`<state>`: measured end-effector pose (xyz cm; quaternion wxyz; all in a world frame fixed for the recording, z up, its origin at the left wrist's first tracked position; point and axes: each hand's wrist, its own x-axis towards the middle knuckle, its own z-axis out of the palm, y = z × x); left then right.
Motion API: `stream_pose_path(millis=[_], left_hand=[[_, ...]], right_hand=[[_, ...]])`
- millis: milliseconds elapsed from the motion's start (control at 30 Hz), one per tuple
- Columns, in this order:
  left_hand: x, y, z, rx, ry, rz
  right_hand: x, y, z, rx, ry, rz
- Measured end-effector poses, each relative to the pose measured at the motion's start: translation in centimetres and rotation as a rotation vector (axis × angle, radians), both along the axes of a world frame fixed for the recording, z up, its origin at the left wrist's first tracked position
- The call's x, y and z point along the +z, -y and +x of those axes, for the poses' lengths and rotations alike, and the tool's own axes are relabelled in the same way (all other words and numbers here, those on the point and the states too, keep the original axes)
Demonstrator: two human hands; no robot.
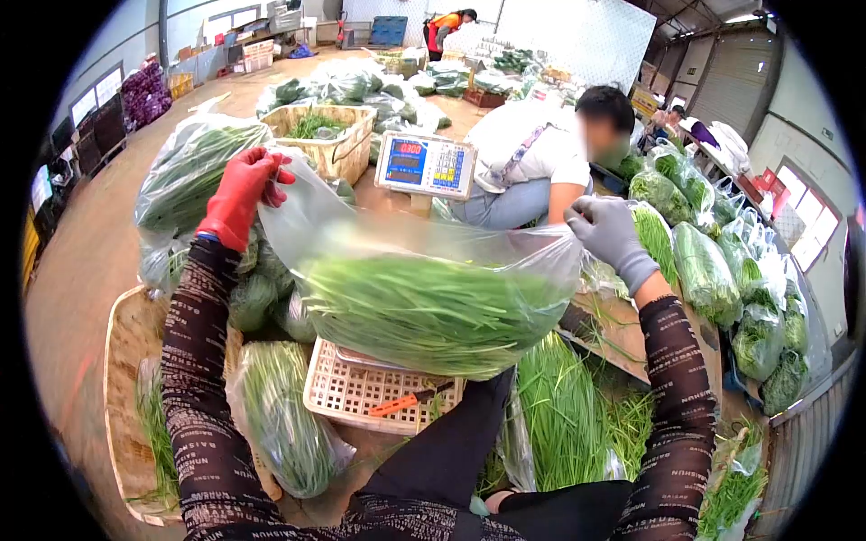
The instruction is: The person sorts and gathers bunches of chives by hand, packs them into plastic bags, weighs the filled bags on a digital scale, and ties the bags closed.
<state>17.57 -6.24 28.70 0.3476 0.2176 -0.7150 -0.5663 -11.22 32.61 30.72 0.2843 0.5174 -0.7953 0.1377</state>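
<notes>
My left hand (pixel 242 197), in a red rubber glove, pinches one upper corner of a clear plastic bag (pixel 302 221). At the opposite corner, my right hand (pixel 615 236) in a grey glove has its fingers closed on the plastic. Long green garlic chives (pixel 433 311) lie sideways inside the bag, which hangs stretched between both hands. Beneath it is a white perforated plastic tray (pixel 338 397) with an orange-handled knife (pixel 406 401) on it. The bag hides part of the tray.
Loose chives (pixel 564 406) lie to the right of my legs; a bagged bundle (pixel 284 424) lies left. A digital scale (pixel 426 165) stands ahead beside a crouching co-worker (pixel 514 149). Beige crates (pixel 122 361) and several bagged greens (pixel 708 270) surround me. Another person (pixel 444 36) bends far back.
</notes>
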Motion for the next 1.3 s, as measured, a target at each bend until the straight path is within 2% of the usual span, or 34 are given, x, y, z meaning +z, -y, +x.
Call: stream_pose_path(millis=[67,133,200,267,300,367,433,467,533,633,667,700,733,800,867,933,1000,1067,1100,1133,1200,1267,1300], left_hand=[[1.3,-1.6,1.6,-0.04,0.099,-0.011],[1.5,-1.8,2.7,0.274,0.356,-0.439],[-0.3,-0.1,4.0,0.476,0.126,-0.538],[-1.0,-0.7,6.2,0.501,-0.138,-0.553],[-1.7,-1.5,6.8,0.502,-0.132,-0.552],[-3.2,-3.7,8.0,0.346,-0.429,-0.462],[-6.0,-5.7,8.8,0.323,-0.353,-0.373],[-7.4,-6.8,8.8,0.317,-0.331,-0.295],[-10.2,-7.5,8.7,0.348,-0.311,-0.13],[-12.3,-8.2,8.1,0.383,-0.323,-0.146],[-12.4,-8.5,7.9,0.412,-0.346,-0.174],[-12.2,-8.8,7.7,0.434,-0.315,-0.207],[-11.2,-9.8,7.2,0.433,-0.313,-0.211],[-8.2,-12.5,6.0,0.474,-0.317,-0.266],[-6.5,-12.5,4.8,0.502,-0.236,-0.277],[-5.4,-11.2,3.4,0.528,-0.168,-0.296],[-6.3,-7.9,1.9,0.464,0.0,-0.297],[-7.4,-5.2,0.8,0.321,0.101,-0.283],[-8.2,-3.7,0.1,0.192,0.086,-0.131],[-7.2,-4.8,-0.3,0.072,0.11,-0.095],[-4.3,-9.5,0.7,-0.235,0.031,0.05],[-3.8,-13.6,0.5,-0.302,0.0,-0.005],[-3.6,-16.3,0.2,-0.293,0.088,-0.068]], right_hand=[[0.5,-0.6,1.1,-0.035,0.063,0.028],[0.2,-1.8,1.4,0.067,-0.077,-0.217],[-0.3,-3.6,2.1,0.007,0.02,-0.211],[-1.8,-6.1,1.6,0.01,0.126,-0.408],[-2.8,-7.4,1.7,0.012,0.229,-0.447],[-6.3,-10.6,0.6,-0.033,0.395,-0.583],[-10.3,-14.4,-0.2,-0.12,0.768,-0.694],[-11.8,-16.5,0.1,-0.232,0.713,-0.556],[-16.4,-20.6,-0.2,-0.34,0.898,-0.585],[-20.1,-24.3,1.3,-0.471,1.131,-0.614],[-20.8,-25.1,1.8,-0.47,1.131,-0.614],[-21.6,-25.8,2.2,-0.492,1.24,-0.647],[-22.6,-26.4,2.6,-0.514,1.351,-0.68],[-24.0,-26.8,2.6,-0.491,1.384,-0.706],[-22.8,-23.6,3.9,-0.373,1.165,-0.715],[-19.3,-17.5,4.0,-0.216,0.862,-0.785],[-13.0,-10.5,6.4,-0.007,0.638,-0.866],[-9.4,-5.5,6.2,-0.016,0.276,-0.77],[-9.0,-2.4,5.6,-0.002,0.406,-0.842],[-8.9,0.0,4.8,0.015,0.538,-0.91],[-8.3,1.9,4.2,0.405,1.553,-0.663],[-6.7,2.0,9.5,0.92,1.769,-0.342],[-8.1,2.5,10.0,0.858,1.422,-0.208]])
